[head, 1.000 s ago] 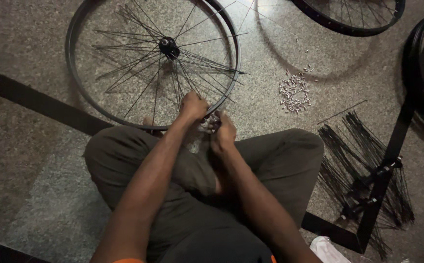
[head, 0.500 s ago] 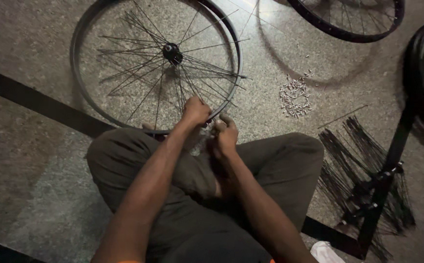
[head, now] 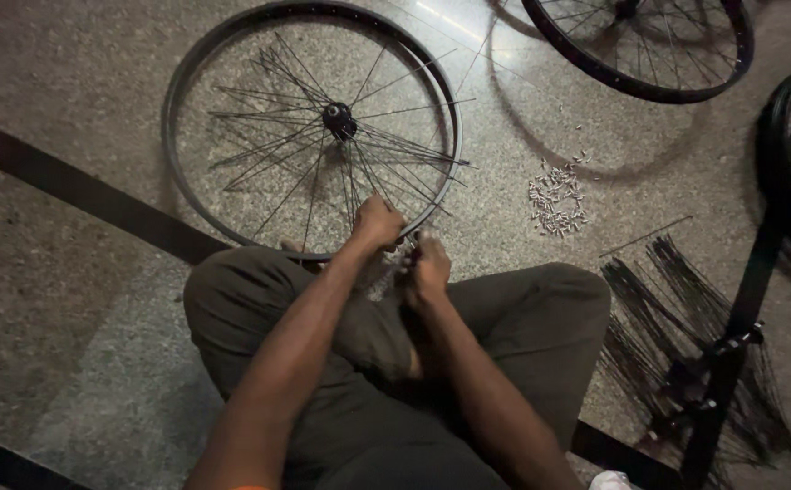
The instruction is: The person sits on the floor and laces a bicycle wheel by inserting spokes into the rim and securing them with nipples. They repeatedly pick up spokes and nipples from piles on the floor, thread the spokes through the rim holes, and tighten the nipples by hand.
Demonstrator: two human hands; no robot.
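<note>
- Lacing spokes into the round dark metal bicycle wheel rim lying flat on the speckled stone floor; by our read we're mid-build, since several thin spokes hang loose off the small black centre hub and fan out unevenly.
- Left hand is at the rim's 6 o'clock edge, fingers curled down onto the rim and the spoke ends there; a clenched pinch, but exactly what sits inside it we cannot tell.
- Right hand sits just beside it, at roughly 4 o'clock from the left hand, fingers closed around something small and pale at the rim. Probably a nipple; too small to confirm.
- Wheel rests against our crossed legs in olive-green trousers, its near edge touching the knees.
- Scattered heap of small silvery spoke nipples lies at 3 o'clock of the rim, apart from it.
- Bundle of thin black loose spokes lies at 4 o'clock, beyond the right knee.
- Second spoked black wheel sits at 1 o'clock, well apart.
- Judgement on next move: needs a steady spoke end lined up with its rim hole and a fine finger twist; the supply of nipples calls for a right-hand reach.
</note>
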